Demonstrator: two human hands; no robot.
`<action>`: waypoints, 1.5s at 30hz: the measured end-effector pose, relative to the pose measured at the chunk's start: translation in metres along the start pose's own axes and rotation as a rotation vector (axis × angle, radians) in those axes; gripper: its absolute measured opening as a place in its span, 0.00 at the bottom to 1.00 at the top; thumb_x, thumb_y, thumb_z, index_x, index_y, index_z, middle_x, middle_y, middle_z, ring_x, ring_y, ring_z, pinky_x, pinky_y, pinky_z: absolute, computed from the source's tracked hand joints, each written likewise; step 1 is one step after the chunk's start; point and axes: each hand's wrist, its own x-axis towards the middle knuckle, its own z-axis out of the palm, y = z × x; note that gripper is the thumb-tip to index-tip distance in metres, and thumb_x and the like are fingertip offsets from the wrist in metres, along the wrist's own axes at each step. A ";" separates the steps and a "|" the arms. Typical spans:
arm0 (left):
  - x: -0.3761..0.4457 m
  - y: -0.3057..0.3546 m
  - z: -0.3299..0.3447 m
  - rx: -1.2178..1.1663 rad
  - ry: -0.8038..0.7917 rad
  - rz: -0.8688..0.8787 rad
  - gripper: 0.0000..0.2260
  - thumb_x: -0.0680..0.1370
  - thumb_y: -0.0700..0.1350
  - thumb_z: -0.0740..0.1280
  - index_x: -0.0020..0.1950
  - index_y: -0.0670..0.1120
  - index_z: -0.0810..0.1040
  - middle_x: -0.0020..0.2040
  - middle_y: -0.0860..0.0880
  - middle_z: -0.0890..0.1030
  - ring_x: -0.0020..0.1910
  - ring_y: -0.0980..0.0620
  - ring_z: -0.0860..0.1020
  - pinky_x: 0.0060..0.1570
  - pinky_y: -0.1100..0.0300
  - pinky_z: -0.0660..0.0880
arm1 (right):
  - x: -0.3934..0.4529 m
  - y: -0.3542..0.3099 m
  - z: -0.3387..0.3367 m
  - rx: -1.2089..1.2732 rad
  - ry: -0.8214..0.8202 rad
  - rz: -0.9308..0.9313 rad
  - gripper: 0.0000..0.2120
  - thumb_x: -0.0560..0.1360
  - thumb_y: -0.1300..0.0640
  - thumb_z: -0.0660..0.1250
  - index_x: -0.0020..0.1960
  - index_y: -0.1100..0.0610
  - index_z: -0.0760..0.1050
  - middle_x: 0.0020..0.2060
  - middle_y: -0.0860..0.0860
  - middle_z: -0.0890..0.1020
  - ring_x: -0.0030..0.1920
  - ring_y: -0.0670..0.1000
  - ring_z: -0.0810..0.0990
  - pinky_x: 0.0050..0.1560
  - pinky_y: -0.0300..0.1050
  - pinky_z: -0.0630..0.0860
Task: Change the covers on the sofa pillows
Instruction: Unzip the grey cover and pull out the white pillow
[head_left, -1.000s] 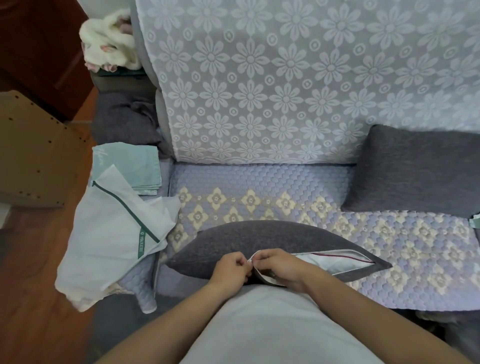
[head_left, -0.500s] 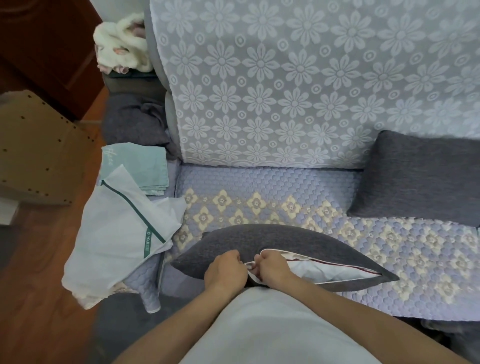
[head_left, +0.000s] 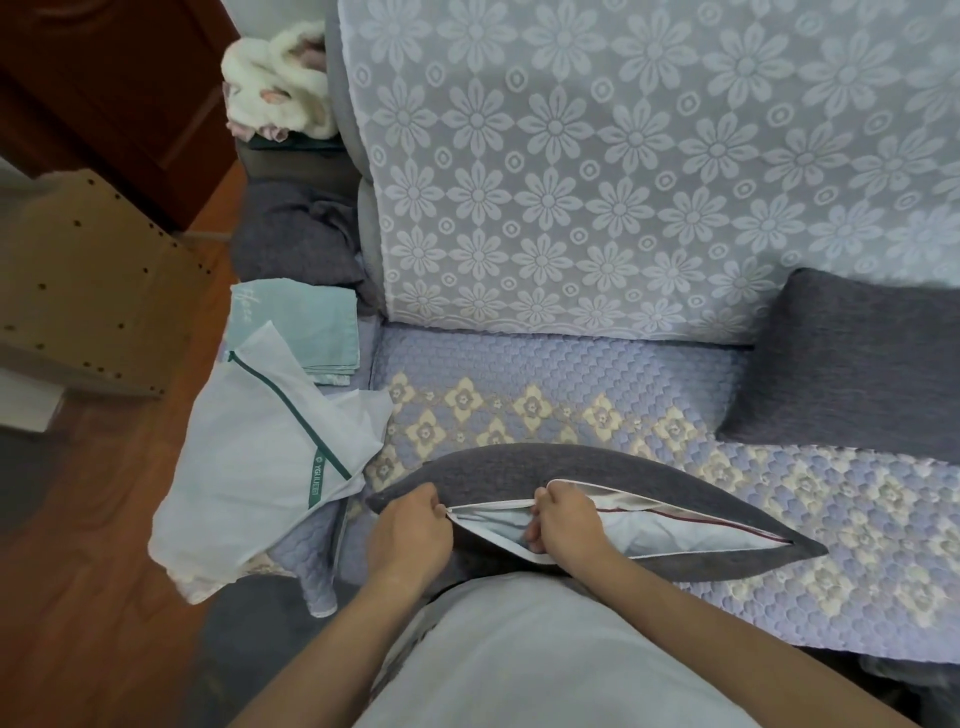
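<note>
A dark grey pillow (head_left: 545, 465) lies on the front edge of the sofa seat (head_left: 571, 374), its cover zip open along the near side. The white inner pillow (head_left: 670, 535) shows through the gap. My left hand (head_left: 410, 530) pinches the cover at the left end of the opening. My right hand (head_left: 563, 522) grips the cover's upper edge, fingers curled into the gap. A second dark grey pillow (head_left: 857, 364) leans at the right of the seat. Folded teal covers (head_left: 306, 325) lie on the left armrest.
A white zip bag with green trim (head_left: 260, 462) lies beside the teal covers. A crumpled grey cloth (head_left: 296, 234) and a fluffy white item (head_left: 275, 91) sit further back on the left. A cardboard box (head_left: 88, 291) stands on the wooden floor at left.
My hands have moved apart along the zip, the left one going left. The opening now reaches further left and shows more of the white inner pillow.
</note>
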 end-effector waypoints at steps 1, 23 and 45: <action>0.000 -0.003 -0.001 0.004 0.008 -0.008 0.10 0.82 0.45 0.57 0.40 0.47 0.69 0.36 0.53 0.75 0.35 0.53 0.70 0.34 0.54 0.65 | -0.001 -0.005 0.002 0.038 -0.006 0.001 0.15 0.83 0.59 0.54 0.40 0.62 0.70 0.27 0.58 0.82 0.29 0.57 0.80 0.34 0.50 0.80; 0.006 -0.003 0.013 -0.349 -0.155 0.237 0.13 0.79 0.41 0.70 0.35 0.52 0.76 0.47 0.55 0.69 0.48 0.56 0.71 0.52 0.63 0.67 | 0.025 -0.018 0.019 -1.633 -0.270 -0.551 0.18 0.82 0.53 0.57 0.71 0.52 0.71 0.66 0.56 0.77 0.65 0.60 0.74 0.65 0.63 0.65; 0.006 -0.056 -0.012 -0.076 0.021 -0.174 0.10 0.80 0.44 0.60 0.39 0.49 0.70 0.40 0.49 0.78 0.41 0.47 0.76 0.39 0.56 0.68 | -0.013 -0.038 0.055 0.126 -0.394 0.053 0.20 0.84 0.54 0.58 0.43 0.65 0.81 0.40 0.56 0.86 0.39 0.52 0.81 0.42 0.42 0.78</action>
